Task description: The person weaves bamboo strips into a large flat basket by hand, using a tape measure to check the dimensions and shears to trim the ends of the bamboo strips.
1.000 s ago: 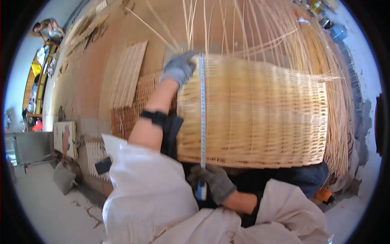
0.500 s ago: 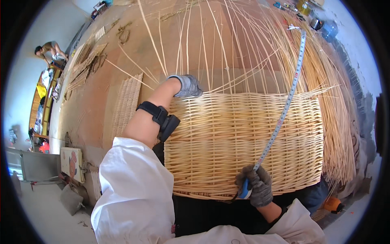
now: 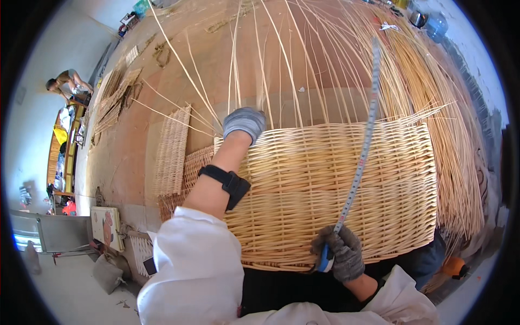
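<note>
A woven wicker panel (image 3: 330,173) lies over my lap, its upright rods (image 3: 292,81) running away past the far edge. My left hand (image 3: 245,123), in a grey glove, is curled at the panel's far left edge beside several rods. Its fingertips are hidden, and what they hold is not visible. In my right hand (image 3: 346,257), also gloved, is a tape measure (image 3: 326,260) with a blue case, at the panel's near edge. The pulled-out blade slants across the weave and ends beyond the far edge, among the rods.
A thick bundle of loose rods (image 3: 417,65) lies along the right. Other woven pieces (image 3: 173,151) are on the floor at left. A person (image 3: 69,81) bends by a wooden bench (image 3: 70,157) at far left. A water jug (image 3: 436,27) stands at far right.
My left hand has shifted slightly, and a rod beside it is blurred. The tape's free end has swung left; my right hand still grips the case. The whole view has turned a little.
</note>
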`<move>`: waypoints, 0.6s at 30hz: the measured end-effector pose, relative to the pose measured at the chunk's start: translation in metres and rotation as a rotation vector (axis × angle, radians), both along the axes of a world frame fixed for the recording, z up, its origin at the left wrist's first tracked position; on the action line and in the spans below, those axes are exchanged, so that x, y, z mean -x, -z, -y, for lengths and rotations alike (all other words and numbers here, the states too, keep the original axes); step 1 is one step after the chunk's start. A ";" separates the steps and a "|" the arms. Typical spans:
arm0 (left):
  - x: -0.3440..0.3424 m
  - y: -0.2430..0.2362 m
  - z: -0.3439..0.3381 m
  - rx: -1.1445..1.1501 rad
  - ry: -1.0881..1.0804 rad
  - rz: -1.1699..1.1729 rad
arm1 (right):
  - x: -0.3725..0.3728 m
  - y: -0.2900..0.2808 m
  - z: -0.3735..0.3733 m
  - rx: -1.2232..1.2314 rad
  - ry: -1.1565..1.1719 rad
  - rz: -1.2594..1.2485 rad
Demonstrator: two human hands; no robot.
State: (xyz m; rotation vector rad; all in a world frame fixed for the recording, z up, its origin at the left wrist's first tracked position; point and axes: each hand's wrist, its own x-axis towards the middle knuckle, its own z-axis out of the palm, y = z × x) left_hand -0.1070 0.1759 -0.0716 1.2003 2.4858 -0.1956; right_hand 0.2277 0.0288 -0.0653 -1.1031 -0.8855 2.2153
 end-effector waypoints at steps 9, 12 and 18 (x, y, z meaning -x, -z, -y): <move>0.010 0.019 0.043 -0.596 0.063 0.396 | -0.005 -0.004 0.053 0.555 -0.380 -0.075; 0.010 0.009 0.048 -0.374 0.233 0.360 | 0.006 -0.001 0.075 0.595 -0.392 -0.016; 0.003 -0.004 0.035 -0.187 0.483 0.018 | 0.030 0.002 0.100 0.359 -0.389 0.006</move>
